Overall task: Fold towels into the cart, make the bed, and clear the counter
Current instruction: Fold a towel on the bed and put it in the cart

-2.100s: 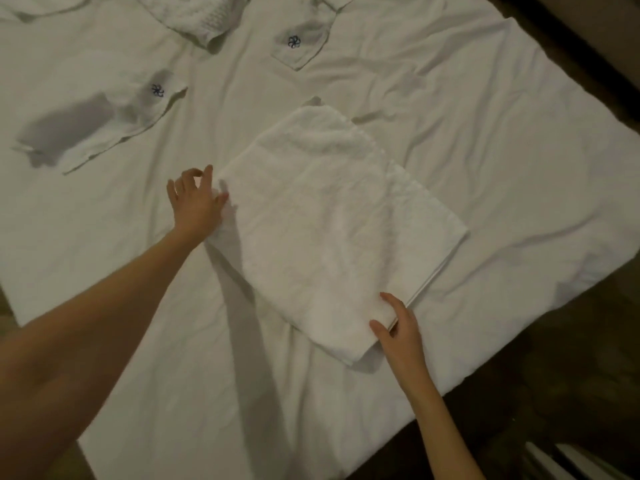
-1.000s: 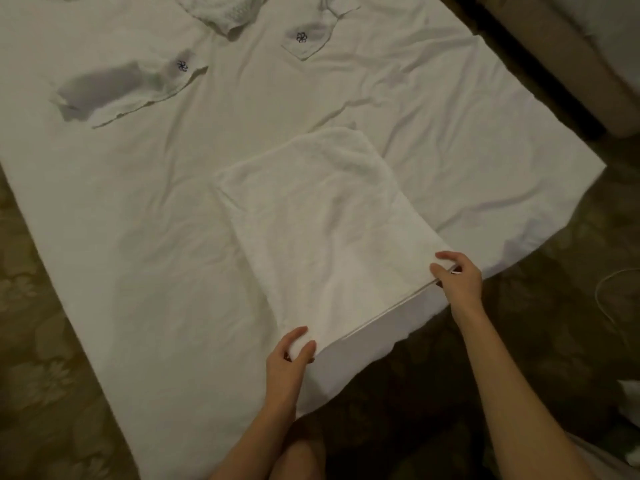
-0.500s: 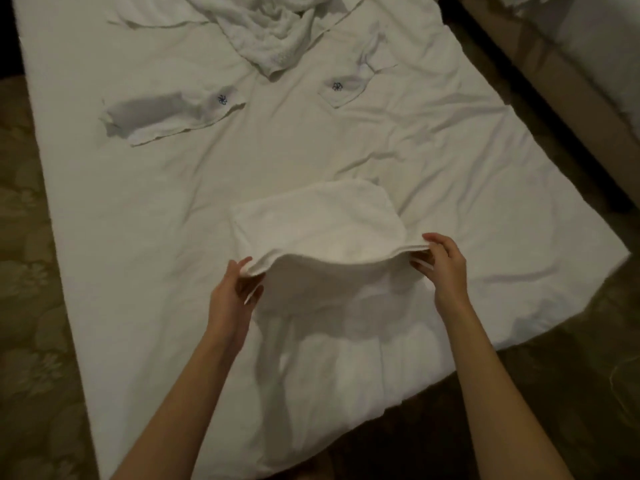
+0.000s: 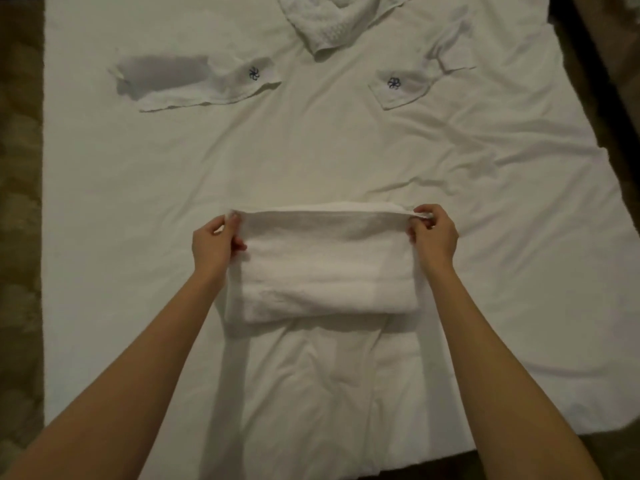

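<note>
Here the folded towel [image 4: 325, 261] lies on the white bed sheet [image 4: 311, 161] directly ahead of the person, its long axis running left to right across the view. The left hand [image 4: 213, 249] pinches the towel's far left corner, fingers and thumb curled round the edge; the right hand [image 4: 433, 237] pinches the far right corner in the same way. Both hands sit at the far edge, which is raised slightly off the layers beneath, while the near edge rests flat on the sheet, closer to the body. The two hands are about equally far out, one at each end of the long axis, so neither arm has the advantage of reach.

The coming move appears to turn on this relation: the held edge is the far one and the resting fold is the near one, so the edge may be laid down to finish a fold, or the whole bundle lifted by its ends.

Farther up the sheet, well apart from the towel, lie two small cloths with dark emblems, one to the left [image 4: 204, 83] and one to the right [image 4: 405, 88], and a crumpled textured towel [image 4: 332, 26] at the top edge of the view. Patterned carpet [image 4: 20, 202] shows along the left side. No cart or other container is in view, so what it holds cannot be told.
</note>
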